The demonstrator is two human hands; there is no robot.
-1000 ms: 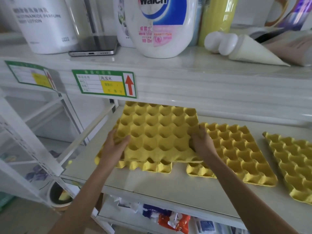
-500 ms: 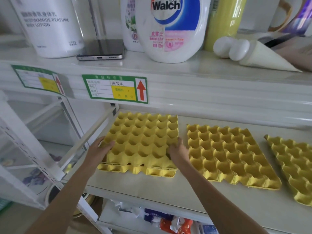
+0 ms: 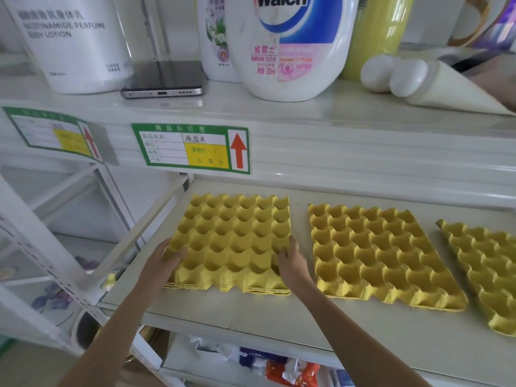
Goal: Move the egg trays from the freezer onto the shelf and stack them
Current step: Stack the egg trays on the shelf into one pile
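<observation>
On the white lower shelf board [image 3: 279,317], a stack of yellow moulded-pulp egg trays [image 3: 234,241] lies flat at the left end, its layered edges showing along the near side. The left hand [image 3: 164,259] grasps the stack's near-left edge, thumb curled over into a cup; the right hand [image 3: 291,263] grips the near-right edge, fingers wrapped onto the rim. Just right of it lies a second yellow egg tray [image 3: 382,255], apart from the stack, and a third yellow tray [image 3: 485,269] sits further right, cut off by the frame. On the shelf above stand a white Walch detergent bottle [image 3: 293,46] and a dark smartphone [image 3: 164,78].
</observation>
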